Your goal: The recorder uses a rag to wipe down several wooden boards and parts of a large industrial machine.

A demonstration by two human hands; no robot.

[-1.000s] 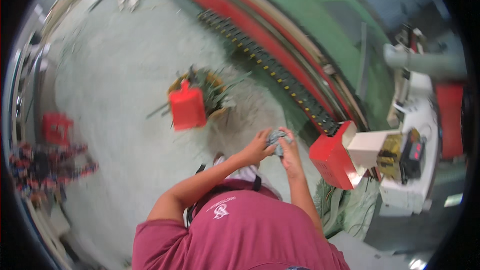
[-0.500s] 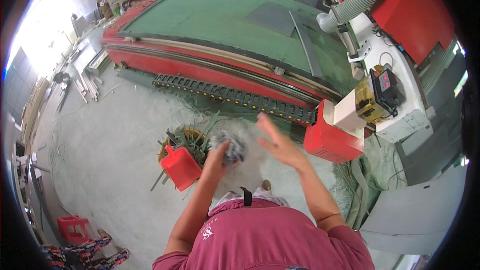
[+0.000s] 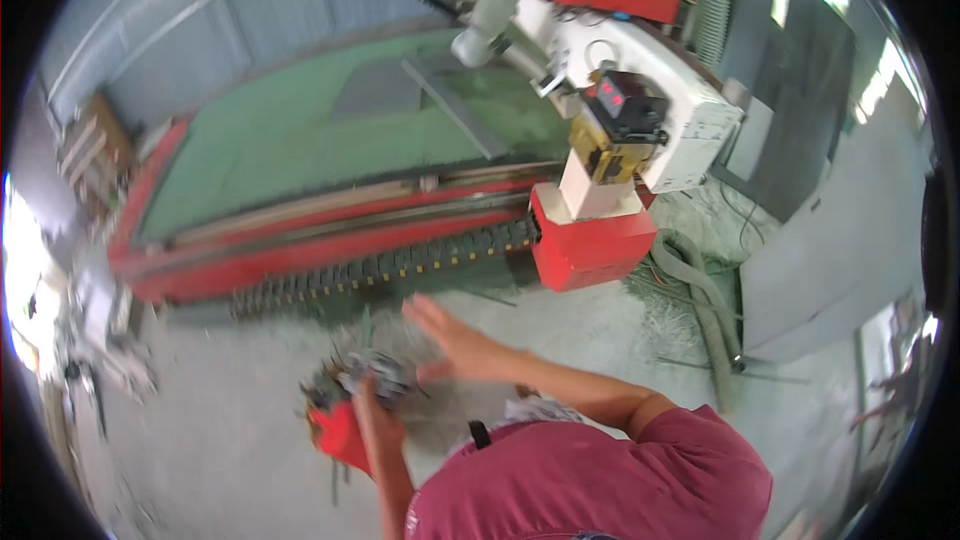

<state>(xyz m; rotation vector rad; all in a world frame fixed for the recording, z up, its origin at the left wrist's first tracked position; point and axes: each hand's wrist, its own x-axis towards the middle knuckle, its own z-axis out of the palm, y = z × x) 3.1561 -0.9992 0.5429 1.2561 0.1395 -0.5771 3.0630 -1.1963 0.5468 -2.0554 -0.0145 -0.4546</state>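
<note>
My left hand [image 3: 378, 422] is closed around a crumpled grey cloth [image 3: 385, 376], whose details are blurred. Close by on its right, my right hand [image 3: 462, 348] is raised with fingers stretched out and nothing in it. Below and beside the cloth, a red dustpan [image 3: 341, 436] leans on a bin of strip offcuts [image 3: 322, 386]. My left forearm and hand partly cover both of these.
Across the far side runs a red machine bed [image 3: 220, 271] with a green top [image 3: 270, 140] and a black cable chain [image 3: 390, 265]. A red-and-white gantry [image 3: 595, 245] stands at right, with a grey hose [image 3: 700, 290] on the floor beside it.
My view has swung to the right, so the machine and gantry sit further left in it. The cloth stays in my left hand; my right hand remains open, now reaching further across toward the left.
</note>
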